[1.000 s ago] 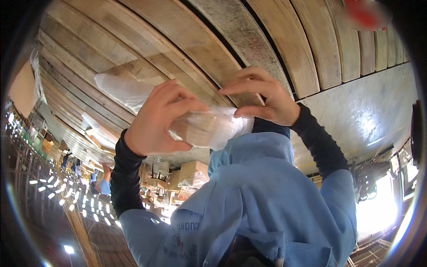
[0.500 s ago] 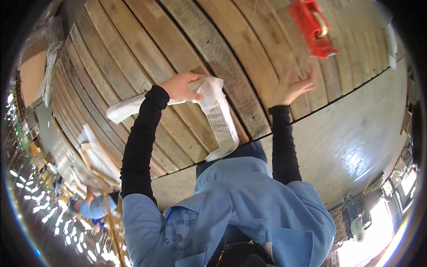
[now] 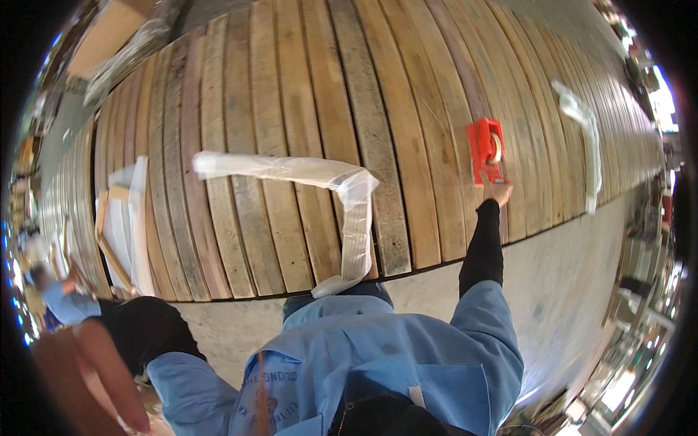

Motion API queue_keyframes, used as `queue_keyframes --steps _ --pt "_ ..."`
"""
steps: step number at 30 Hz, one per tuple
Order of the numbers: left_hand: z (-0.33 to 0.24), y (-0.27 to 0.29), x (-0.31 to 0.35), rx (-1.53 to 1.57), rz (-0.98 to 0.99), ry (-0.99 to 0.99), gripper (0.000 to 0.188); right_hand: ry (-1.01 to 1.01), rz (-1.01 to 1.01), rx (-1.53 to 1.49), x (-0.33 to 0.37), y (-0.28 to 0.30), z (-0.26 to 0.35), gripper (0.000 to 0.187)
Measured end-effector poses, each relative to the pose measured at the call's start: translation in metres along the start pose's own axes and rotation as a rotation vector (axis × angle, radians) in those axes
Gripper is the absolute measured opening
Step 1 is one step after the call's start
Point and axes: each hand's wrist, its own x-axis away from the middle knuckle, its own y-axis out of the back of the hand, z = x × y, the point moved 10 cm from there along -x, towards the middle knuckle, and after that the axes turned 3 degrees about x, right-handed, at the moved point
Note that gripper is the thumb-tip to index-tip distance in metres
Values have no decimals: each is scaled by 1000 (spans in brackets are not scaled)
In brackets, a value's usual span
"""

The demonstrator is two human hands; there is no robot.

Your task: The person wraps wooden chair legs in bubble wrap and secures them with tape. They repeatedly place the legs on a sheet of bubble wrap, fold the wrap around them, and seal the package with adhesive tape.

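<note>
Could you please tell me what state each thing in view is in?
Translucent-white L-shaped piece: wrapped, lying on the slatted wooden bench.
Boxy red tape dispenser: loaded, resting on the bench.
Round pale-yellow tape roll: seated in the dispenser.
Angled whitish piece at right: wrapped, lying untouched.
Angled brown strip at left: at least partly uncovered.
Bare right hand: at the dispenser's near end; hold unclear.
Bare left hand: off the bench, blurred; hold unclear.

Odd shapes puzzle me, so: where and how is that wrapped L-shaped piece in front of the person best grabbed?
Probably grasp the wrapped piece at its corner, from above: its two legs meet there, so it should balance better than from either end, and nothing covers it on the slatted table.
</note>
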Motion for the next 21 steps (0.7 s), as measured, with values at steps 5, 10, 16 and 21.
queue_keyframes --steps 5,10,16,21 --pt "-65 -76 81 24 -153 -34 29 -348 159 -420 89 58 7 87" --pt "-145 -171 173 -67 -319 -60 24 -351 248 -899 217 116 32 46" --pt "-224 -282 286 -119 -488 -53 19 -239 381 -899 381 171 75 55" --pt "-273 -354 363 -300 -738 59 11 -171 841 -1136 541 142 170 48"
